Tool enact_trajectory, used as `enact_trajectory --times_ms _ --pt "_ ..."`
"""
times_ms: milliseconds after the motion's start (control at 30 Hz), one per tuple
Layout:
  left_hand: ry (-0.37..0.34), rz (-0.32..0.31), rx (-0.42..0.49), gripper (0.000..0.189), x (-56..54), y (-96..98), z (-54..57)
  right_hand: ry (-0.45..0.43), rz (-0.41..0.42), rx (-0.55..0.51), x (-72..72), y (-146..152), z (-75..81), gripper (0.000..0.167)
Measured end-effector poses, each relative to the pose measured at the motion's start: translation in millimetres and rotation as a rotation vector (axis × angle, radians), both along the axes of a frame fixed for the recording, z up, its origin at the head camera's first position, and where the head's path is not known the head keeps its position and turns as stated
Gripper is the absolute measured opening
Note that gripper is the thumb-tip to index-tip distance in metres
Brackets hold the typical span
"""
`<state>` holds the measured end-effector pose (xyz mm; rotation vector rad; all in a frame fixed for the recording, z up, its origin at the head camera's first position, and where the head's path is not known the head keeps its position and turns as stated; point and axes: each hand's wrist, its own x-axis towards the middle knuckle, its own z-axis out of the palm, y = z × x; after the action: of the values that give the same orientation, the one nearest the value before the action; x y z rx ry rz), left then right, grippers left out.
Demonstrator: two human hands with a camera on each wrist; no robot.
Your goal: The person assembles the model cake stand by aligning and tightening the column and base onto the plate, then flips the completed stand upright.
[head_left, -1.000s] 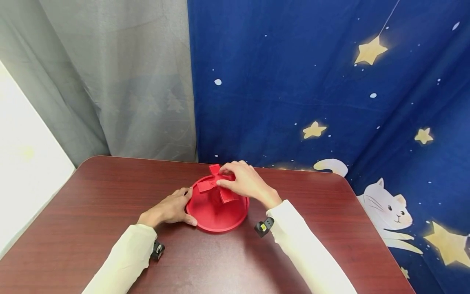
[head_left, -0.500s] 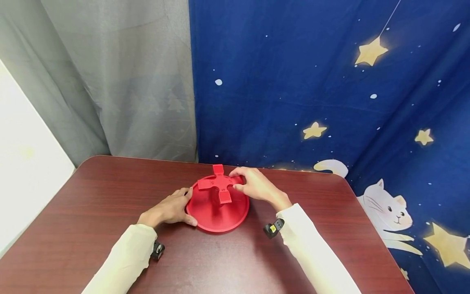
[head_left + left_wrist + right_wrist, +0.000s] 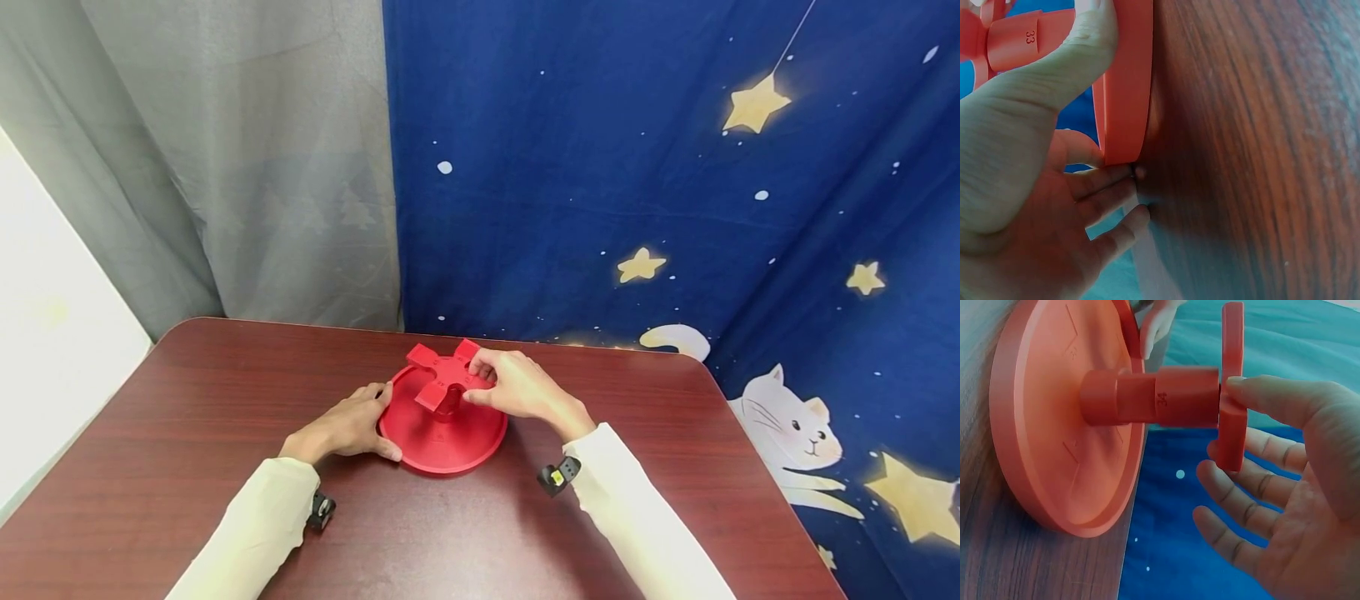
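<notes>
A round red base point(image 3: 442, 450) with a raised rim lies on the table. From its middle rises a red post point(image 3: 1188, 397) with "34" on its side in the right wrist view. A red cross-shaped piece point(image 3: 450, 372) with flat arms sits at the post's top. My left hand point(image 3: 345, 423) holds the base at its left rim, thumb toward the near side and fingers toward the far side. My right hand point(image 3: 521, 390) pinches an arm of the cross-shaped piece between thumb and fingers, hiding part of that arm.
The dark wood table point(image 3: 225, 400) ends just behind the base at its far edge. Beyond hang a grey curtain point(image 3: 292, 167) and a blue star-patterned curtain point(image 3: 525, 183). Each wrist wears a small black device.
The cross-shaped piece has turned on the post, its arms now at other angles. My right hand first drew back to the right, then regripped an arm. The left hand stayed at the rim.
</notes>
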<state>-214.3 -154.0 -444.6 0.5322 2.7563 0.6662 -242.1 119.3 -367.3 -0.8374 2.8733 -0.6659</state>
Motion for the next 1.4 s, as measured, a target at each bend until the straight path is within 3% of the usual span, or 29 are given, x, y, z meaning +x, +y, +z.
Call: enact_trajectory --times_ms 200,467,633,800,1000,1400 --pt "0.001 0.002 0.000 0.116 0.7 0.0 0.2 -0.017 -0.022 -0.007 0.6 -0.6 1.9 0.030" --pt "-0.006 0.002 0.000 0.116 -0.7 0.2 -0.1 0.060 -0.032 -0.216 -17.0 5.7 1.0 0.036" --pt "-0.007 0.002 0.006 0.116 -1.2 0.5 0.0 -0.077 0.042 -0.276 -28.7 3.5 -3.4 0.056" --pt "-0.011 0.004 0.003 0.117 -1.5 1.3 0.8 -0.170 0.095 -0.297 -32.9 0.7 -6.0 0.057" --pt "-0.004 0.000 -0.002 0.116 -1.5 1.1 1.5 -0.117 0.090 -0.296 -32.5 -0.3 -10.6 0.047" --pt "-0.015 0.000 0.006 0.117 -1.2 -1.0 0.6 -0.016 -0.030 -0.215 -18.7 -1.5 -13.7 0.032"
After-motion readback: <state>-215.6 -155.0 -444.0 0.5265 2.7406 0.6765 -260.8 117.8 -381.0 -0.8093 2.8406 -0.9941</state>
